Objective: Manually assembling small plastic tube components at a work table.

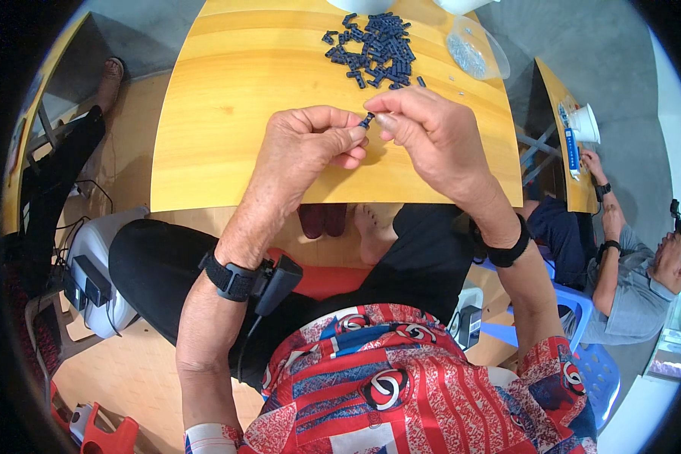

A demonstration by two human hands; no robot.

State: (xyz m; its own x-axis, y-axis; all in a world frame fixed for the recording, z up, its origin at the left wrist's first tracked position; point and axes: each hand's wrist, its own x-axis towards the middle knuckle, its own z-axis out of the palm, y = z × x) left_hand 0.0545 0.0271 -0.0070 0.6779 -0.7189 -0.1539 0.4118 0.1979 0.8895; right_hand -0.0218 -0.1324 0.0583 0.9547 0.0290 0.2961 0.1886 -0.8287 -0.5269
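Above the wooden table [219, 113], my left hand [303, 144] pinches a small dark blue plastic piece [366, 121] between thumb and fingertips. The piece is short, tilted, and partly covered by the fingers. My right hand [435, 132] comes in from the other side, its thumb and forefinger closed together at the upper end of the piece. Whatever may lie between those right fingertips is hidden. Just beyond both hands lies a heap of similar dark plastic pieces [382, 49], with a few loose ones around its edge.
A clear shallow dish [499, 60] holding small shiny metal bits stands at the far right of the table. White containers [363, 4] are cut off at the far edge. To the right, a co-worker [628, 280] sits at another table with a white cup [585, 123].
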